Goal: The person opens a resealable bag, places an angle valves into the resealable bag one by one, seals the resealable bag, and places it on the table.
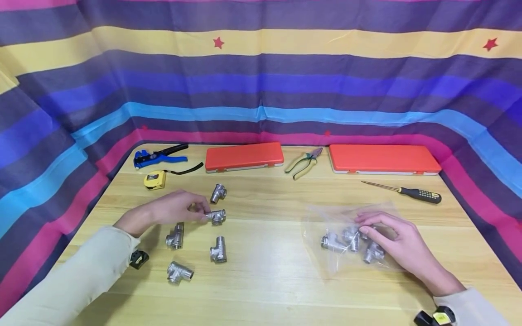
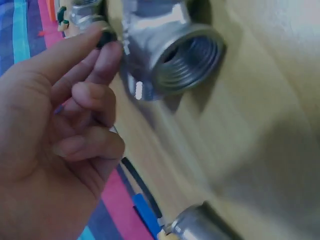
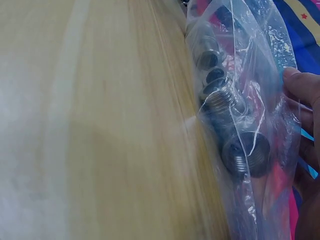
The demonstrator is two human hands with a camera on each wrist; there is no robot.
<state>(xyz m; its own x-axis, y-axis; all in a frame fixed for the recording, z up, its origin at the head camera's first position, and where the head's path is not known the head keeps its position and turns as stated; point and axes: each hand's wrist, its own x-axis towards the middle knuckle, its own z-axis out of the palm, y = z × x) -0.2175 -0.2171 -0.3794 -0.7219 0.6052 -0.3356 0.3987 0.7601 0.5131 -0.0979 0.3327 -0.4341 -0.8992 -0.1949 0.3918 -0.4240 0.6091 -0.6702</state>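
My left hand (image 1: 179, 208) pinches one end of a silver threaded tee fitting (image 1: 218, 217) on the wooden table. In the left wrist view, the tee's wide threaded opening (image 2: 190, 60) lies just beyond the fingertips, with the other fingers curled below. More tees surround it: one behind (image 1: 219, 193), one in front (image 1: 218, 250), and two to the left, nearest me (image 1: 178, 272) and further back (image 1: 175, 236). On the right, my right hand (image 1: 393, 240) grips a clear plastic bag (image 1: 316, 228). Several similar metal fittings (image 3: 245, 155) show through its film.
Along the back lie a blue wire stripper (image 1: 159, 156), two red cases (image 1: 244, 157) (image 1: 383, 159) and pliers (image 1: 303, 163). A yellow tape measure (image 1: 155, 180) sits at left, a screwdriver (image 1: 420, 194) at right. A striped curtain (image 1: 261, 81) encloses the table's back and sides.
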